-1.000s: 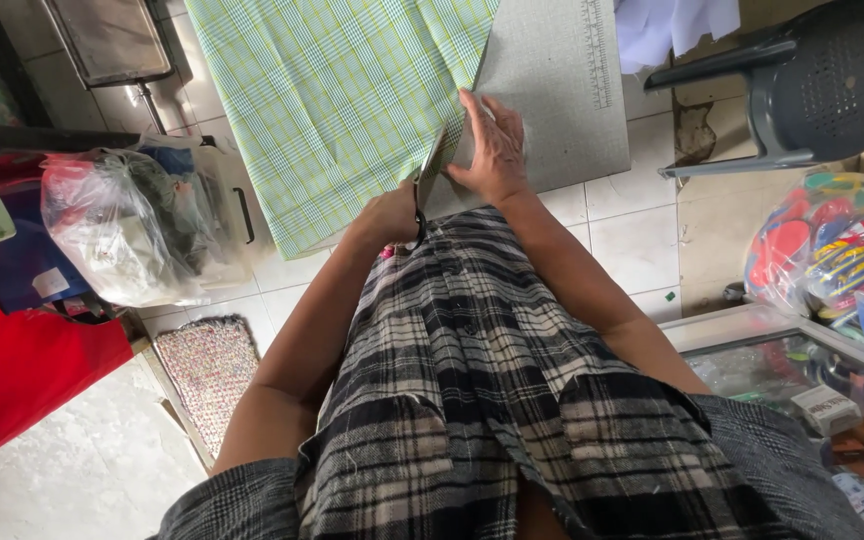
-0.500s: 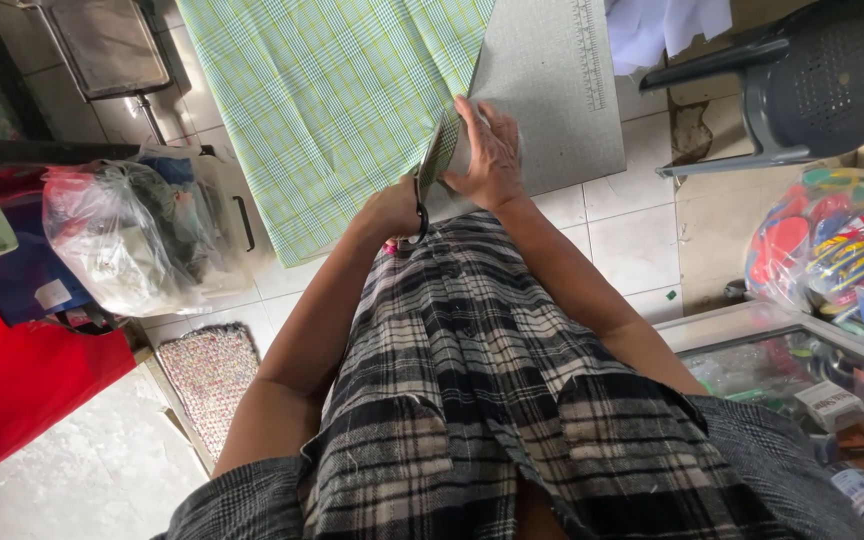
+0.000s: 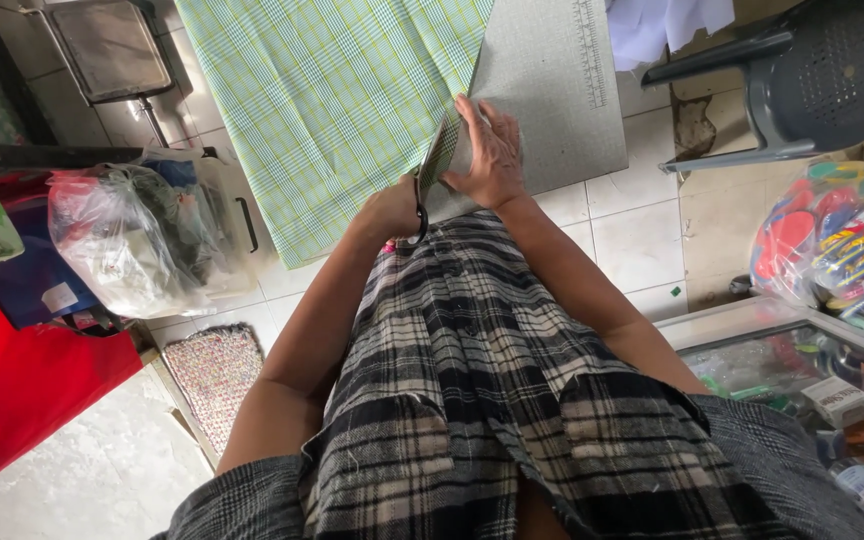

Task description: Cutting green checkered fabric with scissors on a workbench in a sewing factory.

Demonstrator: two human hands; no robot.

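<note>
Cut: scissors point(image 3: 430, 175) bite into the green check cloth point(image 3: 332, 110) right along its edge, where it meets the grey mat point(image 3: 552, 100).
Left hand: the left hand point(image 3: 389, 210) is curled shut around the scissor handles, blades pointing up and away from the body.
Right hand: the right hand point(image 3: 492, 155) lies flat, fingers spread, pinning the cloth edge to the mat just beside the blades.
Cloth: spread out on the floor, its right edge lapping the mat; the rest runs off the top of the view.
Doing it well: I'd keep the pressing fingers just off the blade line, take long strokes, and follow one line of the check so the cut runs straight.
Risk: the cloth could creep on the smooth tiles if the flat hand lifts.
Surface: white floor tiles point(image 3: 642, 240), pale grout, a chipped patch near the chair.
Room: a dark plastic chair point(image 3: 812, 80) to the right, a clear bag point(image 3: 132, 240) of bundled things to the left, a small woven rug point(image 3: 217, 375), red cloth point(image 3: 22, 400) in the left corner, and bright packets point(image 3: 842, 240) above a glass case on the right.
</note>
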